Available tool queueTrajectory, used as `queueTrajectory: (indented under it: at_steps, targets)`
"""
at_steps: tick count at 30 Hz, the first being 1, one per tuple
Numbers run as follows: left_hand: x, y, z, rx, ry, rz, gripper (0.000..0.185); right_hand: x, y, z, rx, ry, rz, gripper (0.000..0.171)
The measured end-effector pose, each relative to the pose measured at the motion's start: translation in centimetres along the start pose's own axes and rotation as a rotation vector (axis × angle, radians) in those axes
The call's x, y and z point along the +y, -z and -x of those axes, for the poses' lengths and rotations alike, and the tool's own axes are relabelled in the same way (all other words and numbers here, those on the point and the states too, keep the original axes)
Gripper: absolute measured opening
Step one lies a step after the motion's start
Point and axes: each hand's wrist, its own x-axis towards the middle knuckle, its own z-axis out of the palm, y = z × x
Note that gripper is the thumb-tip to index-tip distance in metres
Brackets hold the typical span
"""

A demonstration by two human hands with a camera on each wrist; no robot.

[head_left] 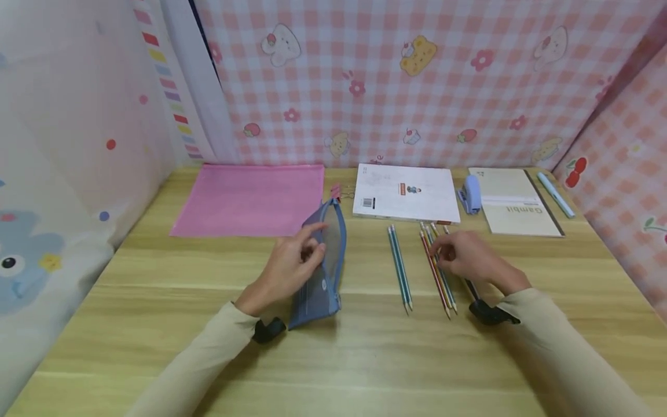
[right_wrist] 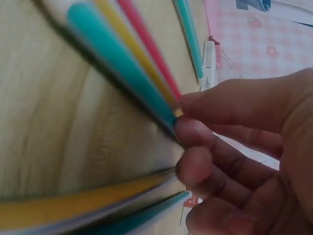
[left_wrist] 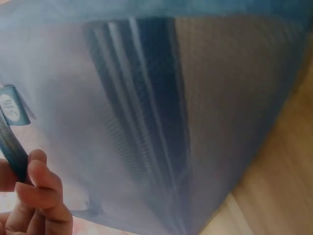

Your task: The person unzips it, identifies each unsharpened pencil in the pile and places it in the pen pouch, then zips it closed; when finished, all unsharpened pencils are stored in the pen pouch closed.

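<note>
Head view: my left hand [head_left: 292,263] grips the blue mesh pencil case [head_left: 320,272] upright on the table [head_left: 365,359]; just right, my right hand [head_left: 471,258] pinches the coloured pencils [head_left: 438,272] lying there. I judge this the gathering step; next, lift the bundle clear and align it with the case opening, beyond which the two teal pencils [head_left: 400,269] lie.

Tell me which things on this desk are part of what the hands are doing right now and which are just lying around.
In use:
- blue mesh pencil case, held by the left hand
- coloured pencils, pinched by the right hand

Lying about:
- two teal pencils
- pink folder
- white booklet
- tan notebook
- small blue stapler
- light blue pen
</note>
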Motion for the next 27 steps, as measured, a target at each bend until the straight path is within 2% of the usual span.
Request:
queueTrajectory:
  at_steps: [4, 9, 14, 18, 23, 27]
  targets:
    - [0.1, 0.2, -0.1, -0.007, -0.007, -0.004, 0.039, -0.1, -0.3, -0.4, 0.023, -0.01, 0.014, 0.008]
    - [0.1, 0.2, -0.1, -0.005, -0.008, -0.007, 0.039, -0.5, -0.7, -0.8, 0.058, 0.034, 0.088, 0.005]
    - [0.1, 0.1, -0.1, -0.005, -0.015, -0.011, 0.039, -1.1, -1.0, -1.1, 0.042, 0.067, 0.17, 0.005]
    - [0.1, 0.1, -0.1, -0.003, -0.024, -0.015, 0.038, -1.6, -1.0, -1.2, 0.035, 0.059, 0.193, 0.01]
    - [0.2, -0.1, -0.1, 0.0, -0.025, -0.02, 0.038, -2.0, -0.8, -1.4, 0.013, -0.049, 0.105, 0.023]
    - [0.3, -0.1, -0.1, -0.002, -0.017, -0.024, 0.037, -2.2, -0.5, -1.4, -0.015, -0.141, -0.056, 0.032]
